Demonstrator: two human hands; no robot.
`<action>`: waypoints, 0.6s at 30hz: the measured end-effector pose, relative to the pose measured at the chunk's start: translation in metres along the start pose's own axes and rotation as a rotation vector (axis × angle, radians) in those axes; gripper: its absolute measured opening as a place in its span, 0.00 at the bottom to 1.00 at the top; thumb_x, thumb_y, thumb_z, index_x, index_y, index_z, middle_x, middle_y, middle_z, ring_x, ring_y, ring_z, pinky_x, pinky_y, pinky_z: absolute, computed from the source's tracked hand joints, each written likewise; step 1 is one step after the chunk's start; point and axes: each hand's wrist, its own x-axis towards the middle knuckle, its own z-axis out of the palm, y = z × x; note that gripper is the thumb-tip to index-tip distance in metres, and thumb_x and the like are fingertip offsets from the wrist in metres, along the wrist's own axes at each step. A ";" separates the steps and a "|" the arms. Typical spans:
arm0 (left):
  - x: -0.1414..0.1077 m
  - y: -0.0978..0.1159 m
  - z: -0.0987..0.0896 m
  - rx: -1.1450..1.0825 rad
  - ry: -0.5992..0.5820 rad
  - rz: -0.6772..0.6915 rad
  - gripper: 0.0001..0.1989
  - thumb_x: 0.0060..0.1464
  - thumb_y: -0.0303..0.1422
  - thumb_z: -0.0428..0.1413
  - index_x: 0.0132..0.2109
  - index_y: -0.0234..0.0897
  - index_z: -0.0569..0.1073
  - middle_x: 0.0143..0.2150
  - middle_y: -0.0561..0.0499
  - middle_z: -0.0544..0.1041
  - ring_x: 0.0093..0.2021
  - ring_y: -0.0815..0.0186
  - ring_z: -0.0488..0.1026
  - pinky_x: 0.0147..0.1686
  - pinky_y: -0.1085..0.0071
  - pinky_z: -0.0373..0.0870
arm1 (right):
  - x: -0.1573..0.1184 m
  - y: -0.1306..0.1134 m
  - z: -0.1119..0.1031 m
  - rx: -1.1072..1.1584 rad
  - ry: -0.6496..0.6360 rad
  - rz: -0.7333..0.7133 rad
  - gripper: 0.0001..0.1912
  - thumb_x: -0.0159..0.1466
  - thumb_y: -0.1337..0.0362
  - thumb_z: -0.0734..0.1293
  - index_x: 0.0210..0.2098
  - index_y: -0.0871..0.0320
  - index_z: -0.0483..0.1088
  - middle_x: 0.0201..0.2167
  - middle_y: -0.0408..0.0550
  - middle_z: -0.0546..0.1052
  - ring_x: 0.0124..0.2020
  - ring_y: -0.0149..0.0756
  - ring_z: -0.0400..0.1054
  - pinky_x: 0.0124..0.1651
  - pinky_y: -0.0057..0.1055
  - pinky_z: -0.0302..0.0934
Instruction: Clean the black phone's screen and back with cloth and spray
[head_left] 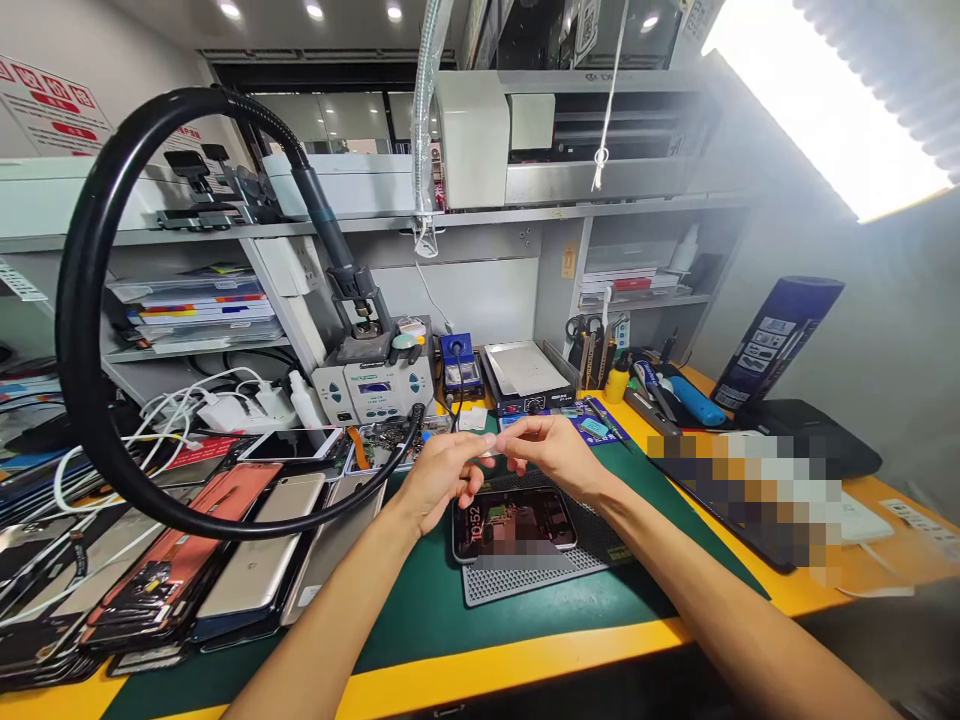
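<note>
Both hands meet above the middle of the work mat, fingertips touching. My left hand (444,475) is closed, its thumb and index finger pinched at a small pale piece (491,450) too small to name. From the other side, my right hand (551,450) pinches at the same spot, its fingers curled. Just below them a smartphone (514,525) lies face up, its lit lock screen reading 10:52. Under the phone is a grey perforated mat (517,590), which rests on the green work mat (427,630).
Stacked phones and phone parts (259,545) crowd the left side. A black hose (71,330) loops from the hot-air station (371,385) over them. Behind the hands stand a soldering station (460,365) and a flat heating plate (525,375). Tools and a yellow bottle (616,380) sit at the right.
</note>
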 end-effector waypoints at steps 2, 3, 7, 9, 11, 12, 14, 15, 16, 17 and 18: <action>0.000 -0.001 0.000 0.048 0.031 0.039 0.15 0.48 0.41 0.65 0.31 0.33 0.74 0.27 0.52 0.72 0.18 0.76 0.62 0.13 0.79 0.56 | 0.000 0.000 -0.001 -0.007 0.009 0.006 0.10 0.55 0.59 0.75 0.30 0.60 0.78 0.22 0.44 0.76 0.22 0.29 0.64 0.28 0.29 0.59; 0.001 -0.002 0.000 0.075 0.050 0.060 0.14 0.48 0.40 0.65 0.30 0.33 0.74 0.24 0.54 0.71 0.17 0.76 0.62 0.13 0.79 0.56 | 0.000 0.000 -0.001 0.001 0.020 0.013 0.10 0.55 0.59 0.75 0.30 0.60 0.78 0.22 0.43 0.75 0.22 0.29 0.65 0.27 0.28 0.59; 0.002 -0.004 0.000 0.169 0.087 0.132 0.13 0.49 0.40 0.64 0.27 0.34 0.74 0.17 0.57 0.67 0.15 0.76 0.59 0.12 0.79 0.57 | 0.001 -0.002 -0.002 0.060 0.043 0.076 0.18 0.56 0.57 0.74 0.42 0.59 0.74 0.24 0.43 0.75 0.23 0.33 0.71 0.24 0.27 0.61; 0.002 -0.005 0.001 0.196 0.079 0.154 0.13 0.49 0.40 0.64 0.27 0.34 0.75 0.17 0.56 0.68 0.15 0.75 0.60 0.12 0.79 0.58 | 0.000 -0.003 -0.001 0.064 0.006 0.113 0.21 0.55 0.56 0.74 0.45 0.60 0.75 0.26 0.46 0.77 0.25 0.35 0.72 0.24 0.28 0.63; 0.002 -0.005 0.001 0.213 0.081 0.165 0.13 0.50 0.40 0.63 0.28 0.34 0.75 0.18 0.56 0.68 0.16 0.75 0.60 0.12 0.79 0.58 | 0.000 -0.004 0.000 0.043 -0.031 0.129 0.17 0.55 0.56 0.75 0.38 0.62 0.77 0.26 0.48 0.77 0.24 0.34 0.71 0.25 0.29 0.64; 0.002 -0.005 0.001 0.218 0.087 0.168 0.13 0.50 0.40 0.63 0.28 0.34 0.75 0.18 0.56 0.68 0.16 0.75 0.60 0.12 0.79 0.58 | 0.000 -0.004 0.001 0.030 -0.037 0.129 0.16 0.55 0.55 0.75 0.34 0.62 0.78 0.24 0.48 0.77 0.24 0.33 0.71 0.25 0.29 0.64; 0.002 -0.005 0.000 0.222 0.106 0.170 0.12 0.50 0.39 0.62 0.29 0.34 0.76 0.18 0.56 0.68 0.16 0.74 0.60 0.13 0.79 0.59 | 0.000 -0.004 0.002 0.009 -0.026 0.127 0.15 0.55 0.54 0.75 0.28 0.62 0.78 0.21 0.47 0.76 0.22 0.32 0.69 0.25 0.29 0.63; 0.003 -0.005 0.000 0.223 0.118 0.169 0.12 0.51 0.40 0.62 0.29 0.34 0.76 0.18 0.56 0.68 0.16 0.74 0.60 0.13 0.79 0.59 | 0.000 -0.003 0.002 0.002 -0.015 0.130 0.15 0.55 0.54 0.74 0.27 0.61 0.78 0.20 0.46 0.76 0.22 0.32 0.69 0.25 0.29 0.63; 0.003 -0.005 0.000 0.224 0.130 0.168 0.12 0.51 0.40 0.62 0.30 0.34 0.76 0.19 0.55 0.68 0.16 0.74 0.60 0.13 0.79 0.59 | 0.000 -0.003 0.002 -0.003 -0.005 0.134 0.15 0.55 0.54 0.74 0.27 0.61 0.78 0.20 0.46 0.76 0.21 0.33 0.69 0.26 0.29 0.63; 0.003 -0.005 0.001 0.226 0.141 0.169 0.12 0.50 0.40 0.62 0.30 0.34 0.76 0.19 0.55 0.69 0.16 0.74 0.61 0.13 0.78 0.59 | 0.001 -0.003 0.002 -0.008 0.003 0.139 0.14 0.55 0.54 0.74 0.27 0.61 0.78 0.19 0.46 0.76 0.21 0.33 0.69 0.26 0.29 0.64; 0.003 -0.006 0.001 0.229 0.152 0.171 0.13 0.50 0.40 0.62 0.31 0.34 0.76 0.20 0.54 0.70 0.17 0.74 0.61 0.13 0.78 0.60 | 0.001 -0.003 0.002 -0.013 0.012 0.145 0.14 0.55 0.54 0.74 0.27 0.61 0.78 0.19 0.46 0.76 0.21 0.33 0.69 0.25 0.29 0.64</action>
